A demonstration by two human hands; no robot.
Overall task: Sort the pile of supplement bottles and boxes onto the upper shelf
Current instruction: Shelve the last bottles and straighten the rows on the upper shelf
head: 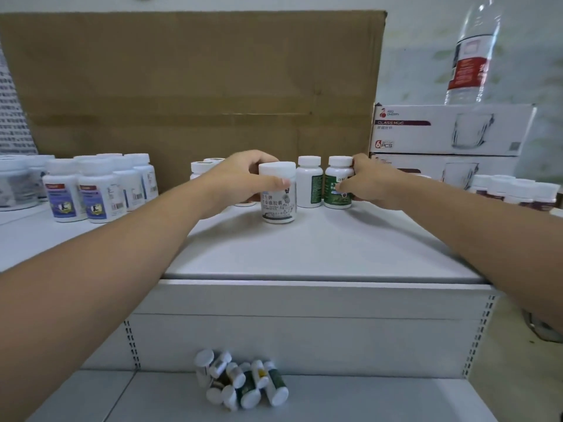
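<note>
On the white upper shelf (320,254) my left hand (240,178) grips a wide white bottle with a grey label (278,202), which stands upright. To its right, my right hand (370,182) holds a white bottle with a green label (335,190), also upright. Between the two stands another white bottle with a green side label (309,182). A pile of several small bottles (240,380) lies on its side on the lower shelf (365,400), against the back panel.
Several bottles with purple labels (91,190) stand in a group at the left of the upper shelf, more white-capped bottles (518,190) at the right. A large cardboard sheet (189,80) backs the shelf. Stacked glass-mug boxes (451,130) carry a water bottle (472,53).
</note>
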